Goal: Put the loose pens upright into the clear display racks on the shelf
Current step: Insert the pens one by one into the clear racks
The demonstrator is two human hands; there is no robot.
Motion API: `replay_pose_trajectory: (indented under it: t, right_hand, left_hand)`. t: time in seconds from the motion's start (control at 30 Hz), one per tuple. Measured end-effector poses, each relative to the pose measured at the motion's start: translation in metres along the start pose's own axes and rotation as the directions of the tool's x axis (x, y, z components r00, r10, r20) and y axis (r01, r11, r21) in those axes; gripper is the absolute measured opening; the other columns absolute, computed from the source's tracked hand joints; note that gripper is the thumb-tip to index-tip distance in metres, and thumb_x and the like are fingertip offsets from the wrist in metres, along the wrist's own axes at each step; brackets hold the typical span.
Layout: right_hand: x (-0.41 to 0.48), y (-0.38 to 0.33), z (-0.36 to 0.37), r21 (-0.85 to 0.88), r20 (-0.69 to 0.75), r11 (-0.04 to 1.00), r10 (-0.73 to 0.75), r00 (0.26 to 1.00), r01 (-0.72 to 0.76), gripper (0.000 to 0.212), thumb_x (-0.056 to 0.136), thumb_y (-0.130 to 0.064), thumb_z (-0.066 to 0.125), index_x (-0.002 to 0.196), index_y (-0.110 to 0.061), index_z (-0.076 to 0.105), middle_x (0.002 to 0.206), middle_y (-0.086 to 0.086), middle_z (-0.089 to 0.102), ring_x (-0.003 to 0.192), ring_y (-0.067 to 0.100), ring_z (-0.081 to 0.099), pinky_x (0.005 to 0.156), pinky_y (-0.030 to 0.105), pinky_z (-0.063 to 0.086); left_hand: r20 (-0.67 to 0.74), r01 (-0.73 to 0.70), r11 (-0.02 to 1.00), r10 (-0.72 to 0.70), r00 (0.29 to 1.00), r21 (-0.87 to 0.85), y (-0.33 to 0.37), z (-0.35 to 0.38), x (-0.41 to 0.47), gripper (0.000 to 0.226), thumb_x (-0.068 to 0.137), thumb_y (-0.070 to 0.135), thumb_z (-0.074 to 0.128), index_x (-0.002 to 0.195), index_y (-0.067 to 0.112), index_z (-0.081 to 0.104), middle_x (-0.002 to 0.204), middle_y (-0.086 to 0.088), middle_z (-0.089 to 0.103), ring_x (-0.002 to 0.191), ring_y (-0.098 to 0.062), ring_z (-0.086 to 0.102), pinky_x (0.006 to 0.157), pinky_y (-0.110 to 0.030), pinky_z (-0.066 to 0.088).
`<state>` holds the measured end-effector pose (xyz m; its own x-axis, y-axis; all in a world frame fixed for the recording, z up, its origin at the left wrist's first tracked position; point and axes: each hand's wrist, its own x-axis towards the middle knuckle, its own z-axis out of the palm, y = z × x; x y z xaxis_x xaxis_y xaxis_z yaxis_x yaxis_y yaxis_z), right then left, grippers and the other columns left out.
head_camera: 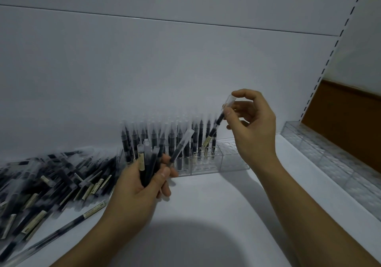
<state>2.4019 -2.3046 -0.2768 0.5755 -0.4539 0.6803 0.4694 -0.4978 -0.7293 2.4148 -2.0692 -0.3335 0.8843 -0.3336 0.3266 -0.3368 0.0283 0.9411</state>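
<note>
Right hand [250,122] pinched pen [215,127] cap-up over rack [206,163] (for seating) | left hand [142,184] gripped spare pens [149,163]

Black pens [51,180] with clear caps and cream labels lie at eight o'clock on the white shelf [206,200]. At three o'clock is a brown board [346,126] beside a white post [338,39] dashed with dark slots.

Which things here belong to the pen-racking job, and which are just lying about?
In the job: right hand pinching one pen; left hand gripping a pen bundle; loose pen pile; part-filled rack; empty racks.
Lying about: slotted upright; brown panel.
</note>
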Motion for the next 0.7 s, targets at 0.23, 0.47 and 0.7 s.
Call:
replay_pose_trajectory:
  t: [0.23,0.47,0.7]
  right_hand:
    - [-0.005,0.002,0.004,-0.054,0.091,0.998,-0.021,0.996,0.026,0.027,0.094,-0.010,0.075,0.114,-0.024,0.065,0.095,-0.002,0.076,0.087,0.019,0.073,0.075,0.036,0.060]
    - [-0.010,0.005,0.009,-0.134,0.196,0.989,-0.040,0.980,0.067,0.026,0.093,-0.007,0.075,0.112,-0.022,0.065,0.092,-0.008,0.072,0.086,0.012,0.071,0.072,0.020,0.056]
    - [-0.010,0.006,0.009,-0.138,0.204,0.988,-0.039,0.978,0.068,0.026,0.092,-0.006,0.075,0.112,-0.020,0.066,0.090,-0.009,0.072,0.083,0.011,0.071,0.070,0.015,0.054]
  left_hand:
    - [-0.064,-0.035,0.999,0.034,0.997,-0.020,0.004,-0.003,0.001,0.007,0.097,0.004,0.056,0.091,0.004,0.059,0.072,-0.009,0.073,0.060,-0.022,0.066,0.053,-0.023,0.051]
    - [-0.069,0.001,1.000,0.000,0.998,0.012,-0.002,-0.004,0.002,0.015,0.097,0.002,0.058,0.095,0.015,0.065,0.088,0.006,0.077,0.067,-0.014,0.064,0.062,-0.025,0.055]
    - [-0.086,-0.003,1.000,0.002,0.996,-0.006,-0.010,-0.004,0.005,0.015,0.094,0.006,0.062,0.092,0.019,0.070,0.078,0.009,0.075,0.071,-0.012,0.069,0.062,-0.022,0.055]
